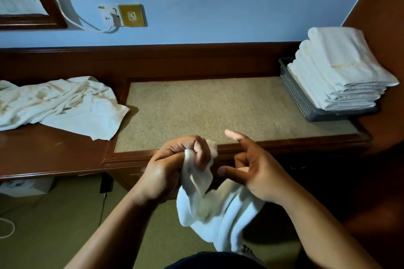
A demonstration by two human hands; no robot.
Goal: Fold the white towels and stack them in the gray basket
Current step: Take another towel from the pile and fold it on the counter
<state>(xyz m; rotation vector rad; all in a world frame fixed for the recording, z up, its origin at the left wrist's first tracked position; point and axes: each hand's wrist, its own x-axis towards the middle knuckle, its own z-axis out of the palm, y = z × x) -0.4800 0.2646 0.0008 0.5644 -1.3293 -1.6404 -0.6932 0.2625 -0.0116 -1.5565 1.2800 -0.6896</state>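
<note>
One towel (218,214) bunched in curled left fingers (199,148)

1. The beige desk inlay (218,107) lies bare across its middle, open from front edge to back ledge (153,59).
2. A heap of unfolded towels (61,105) blocks the left, one corner overlapping the inlay.
3. The gray basket (295,94) fills the right rear; its folded stack (341,72) rises above the rim, close beside the wooden side panel (387,17).
4. A hanging towel (218,214), gripped by the left hand (170,166), crowds the front edge.

loose towels (61,105) left on desk (54,155) | folded stack (341,72) in basket (295,91) right | held towel (209,203) before desk
</note>
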